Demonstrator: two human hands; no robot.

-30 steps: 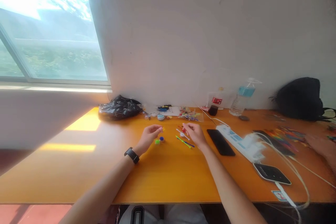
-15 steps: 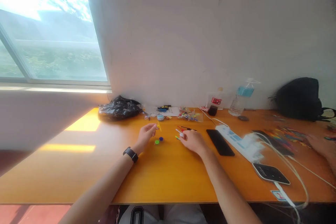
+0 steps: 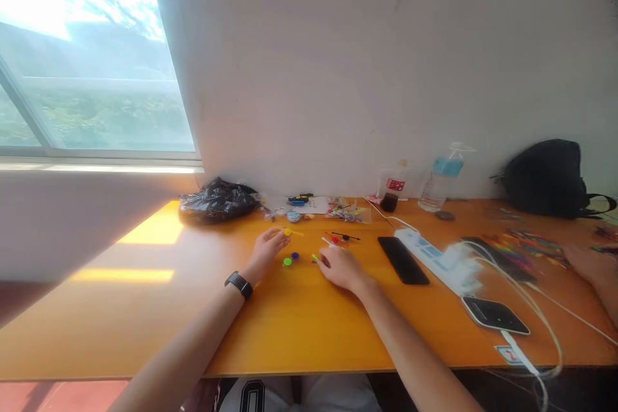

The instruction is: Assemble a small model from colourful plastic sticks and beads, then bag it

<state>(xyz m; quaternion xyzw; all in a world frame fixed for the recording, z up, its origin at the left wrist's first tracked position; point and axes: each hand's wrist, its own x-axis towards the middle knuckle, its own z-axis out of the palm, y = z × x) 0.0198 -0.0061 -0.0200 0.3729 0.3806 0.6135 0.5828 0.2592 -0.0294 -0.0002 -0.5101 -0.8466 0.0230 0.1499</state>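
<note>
My left hand [image 3: 270, 248], with a dark band on its wrist, has its fingers stretched forward beside a yellow piece [image 3: 288, 232] made of a round disc and a thin stick. The piece appears to lie flat just past the fingertips. My right hand [image 3: 344, 266] pinches a small green stick [image 3: 315, 257] between thumb and fingers. Below that stick a small dark blue bit shows. Between the hands lie a green disc [image 3: 288, 262] and a blue disc [image 3: 295, 255]. Beyond my right hand are a white stick [image 3: 327, 241], a red piece [image 3: 335, 240] and a black piece [image 3: 346, 237].
A black plastic bag [image 3: 218, 199] and bagged small parts [image 3: 350, 211] sit along the wall. To the right are a phone [image 3: 402, 260], a white power strip [image 3: 429, 254], a charging device [image 3: 495, 315] with cables, a bottle [image 3: 431, 192] and another person's hand [image 3: 586, 270].
The yellow stick, earlier upright in my left fingers, now lies flat with a disc on it. My right hand has moved left with the green stick, leaving the white stick behind it.
</note>
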